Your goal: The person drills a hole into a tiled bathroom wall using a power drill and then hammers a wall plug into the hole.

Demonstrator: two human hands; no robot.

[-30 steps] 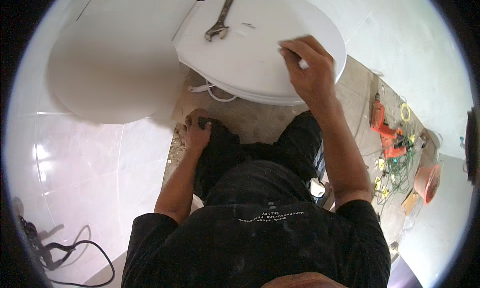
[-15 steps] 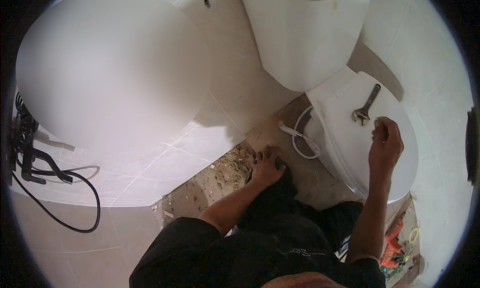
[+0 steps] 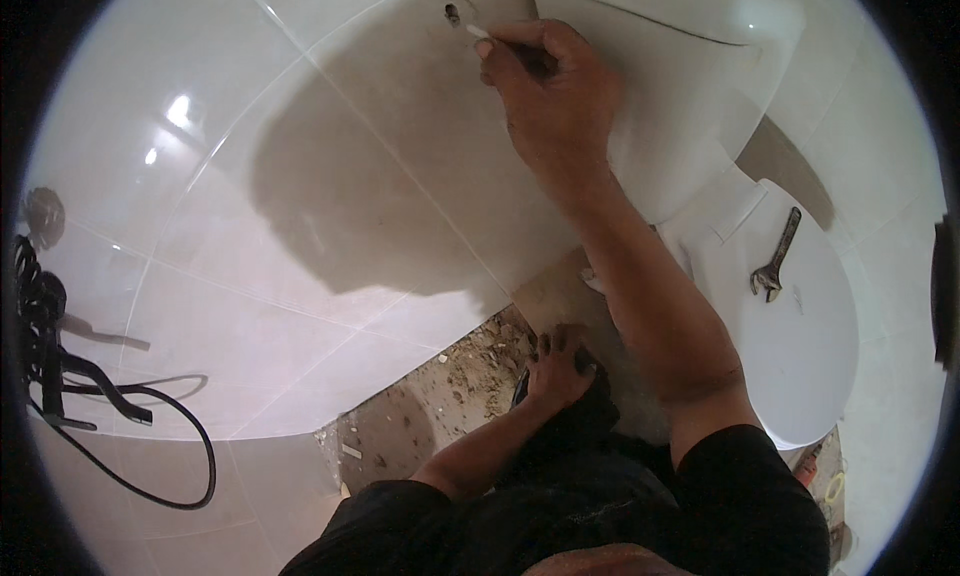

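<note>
High up in view, my right hand (image 3: 565, 91) pinches a small white peg-like piece (image 3: 478, 32) between thumb and forefinger. Its tip points at a dark hole (image 3: 452, 15) in the tiled wall, a short gap away. Beside the hand stands the white toilet tank (image 3: 680, 96), partly covered by my forearm. My left hand (image 3: 560, 374) rests on my dark-clad knee, its fingers spread and nothing in them. An adjustable wrench (image 3: 777, 256) lies on the closed white toilet lid (image 3: 805, 351).
Left on the wall hangs a black coiled hose with a handle (image 3: 50, 356). Rubble (image 3: 478, 361) lies in broken floor along the wall's foot. An orange tool (image 3: 806, 467) and a yellow ring (image 3: 836, 488) show at lower right.
My right hand has moved from above the toilet lid up and left to the wall hole, where the white piece shows. My left hand stays on the knee. The view has shifted somewhat.
</note>
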